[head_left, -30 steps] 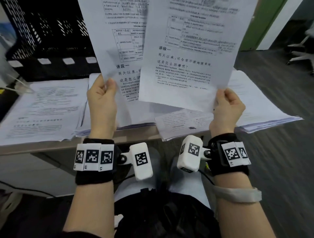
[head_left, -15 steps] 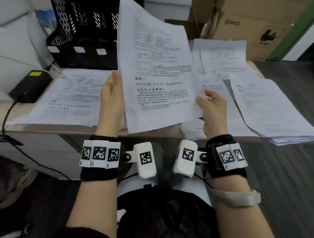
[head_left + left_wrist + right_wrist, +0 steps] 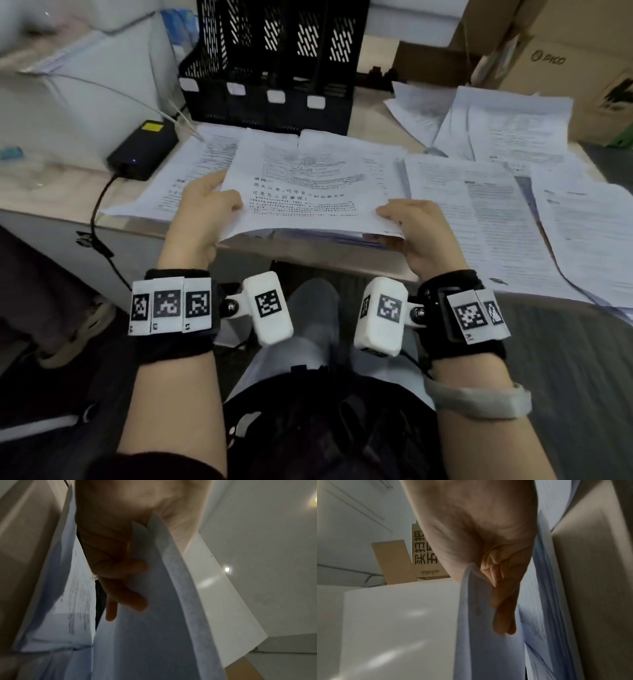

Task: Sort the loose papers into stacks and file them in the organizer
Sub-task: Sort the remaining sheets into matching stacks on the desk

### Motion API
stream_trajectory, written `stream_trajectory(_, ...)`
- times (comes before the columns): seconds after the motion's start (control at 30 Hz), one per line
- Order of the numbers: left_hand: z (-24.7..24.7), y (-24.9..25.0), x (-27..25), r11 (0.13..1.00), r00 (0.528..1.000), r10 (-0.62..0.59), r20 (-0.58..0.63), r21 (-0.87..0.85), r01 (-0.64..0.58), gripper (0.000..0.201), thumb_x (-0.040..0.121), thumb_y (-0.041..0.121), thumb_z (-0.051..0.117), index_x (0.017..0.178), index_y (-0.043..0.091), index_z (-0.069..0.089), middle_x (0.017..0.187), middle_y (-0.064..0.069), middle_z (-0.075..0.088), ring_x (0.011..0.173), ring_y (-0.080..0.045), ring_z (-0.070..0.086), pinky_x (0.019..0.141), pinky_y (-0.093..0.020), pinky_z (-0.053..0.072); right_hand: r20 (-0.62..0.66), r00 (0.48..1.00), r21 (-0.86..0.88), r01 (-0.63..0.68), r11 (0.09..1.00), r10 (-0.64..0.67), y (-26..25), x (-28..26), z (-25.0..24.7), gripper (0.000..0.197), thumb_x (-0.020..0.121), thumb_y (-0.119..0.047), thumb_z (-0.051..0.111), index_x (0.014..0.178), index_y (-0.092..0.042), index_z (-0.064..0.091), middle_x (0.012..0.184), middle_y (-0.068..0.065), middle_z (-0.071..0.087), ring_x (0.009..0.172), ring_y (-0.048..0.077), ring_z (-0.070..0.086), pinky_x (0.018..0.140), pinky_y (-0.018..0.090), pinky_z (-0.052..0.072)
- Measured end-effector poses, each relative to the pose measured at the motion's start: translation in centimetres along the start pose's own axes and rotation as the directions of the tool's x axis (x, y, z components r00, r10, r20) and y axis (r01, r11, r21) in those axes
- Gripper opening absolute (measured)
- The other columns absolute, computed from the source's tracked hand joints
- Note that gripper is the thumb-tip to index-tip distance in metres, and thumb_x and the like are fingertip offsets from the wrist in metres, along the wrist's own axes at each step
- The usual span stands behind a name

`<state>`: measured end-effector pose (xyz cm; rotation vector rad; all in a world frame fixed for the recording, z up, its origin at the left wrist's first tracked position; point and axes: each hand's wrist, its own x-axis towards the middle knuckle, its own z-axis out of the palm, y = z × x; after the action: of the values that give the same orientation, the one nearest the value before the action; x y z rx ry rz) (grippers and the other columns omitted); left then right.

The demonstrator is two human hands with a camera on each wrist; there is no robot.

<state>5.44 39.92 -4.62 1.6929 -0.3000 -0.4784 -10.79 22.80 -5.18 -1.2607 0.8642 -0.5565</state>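
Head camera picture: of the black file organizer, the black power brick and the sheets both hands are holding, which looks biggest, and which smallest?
1. Held sheets and black file organizer: alike in apparent size, and the sheets lie nearer the camera, so I won't rank them.
2. Black power brick: clearly smallest.

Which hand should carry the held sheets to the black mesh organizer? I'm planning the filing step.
Probably the left hand: it already grips the white printed sheets, and the black mesh file organizer stands back-left, nearer it than the right hand.
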Motion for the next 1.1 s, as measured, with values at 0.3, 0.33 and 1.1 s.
stream_trajectory(0.3,-5.2,-0.9,0.1,0.983,0.938,0.049,-0.343,-0.150,-0.106,0.015,0.087,0.010,0.051,0.080,0.015,0.064,0.078,0.006,0.063,0.081,-0.012,0.055,0.080,-0.026,0.049,0.104,0.991,-0.035,0.085,0.996,-0.081,-0.1,-0.3,5.6,0.017,0.083,0.009,0.053,0.067,0.005,0.057,0.060,0.010,0.065,0.049,0.018,0.066,0.043,0.018,0.046)
stream_trajectory(0.33,-5.7,-1.0,0.1,0.984,0.923,0.069,-0.378,-0.126,-0.125,0.012,0.084,0.014,0.052,0.078,0.016,0.062,0.079,0.004,0.059,0.081,-0.012,0.052,0.080,-0.028,0.048,0.119,0.990,-0.028,0.086,0.996,-0.082,0.1,-0.3,6.2,0.011,0.083,0.009,0.052,0.074,0.007,0.058,0.067,0.016,0.066,0.050,0.020,0.067,0.043,0.017,0.046)
stream_trajectory(1.1,-9.9,-6.7,3.1,1.000,0.914,0.008,-0.405,0.003,-0.008,0.042,0.099,0.018,0.043,0.139,0.008,0.039,0.129,-0.001,0.049,0.113,-0.008,0.046,0.094,-0.016,0.033,0.165,0.976,-0.441,0.200,0.875,-0.140,3.6,2.5,15.5,0.047,0.088,-0.012,0.057,0.051,-0.015,0.029,0.050,0.012,0.028,0.048,0.025,0.038,0.053,0.037,0.041)
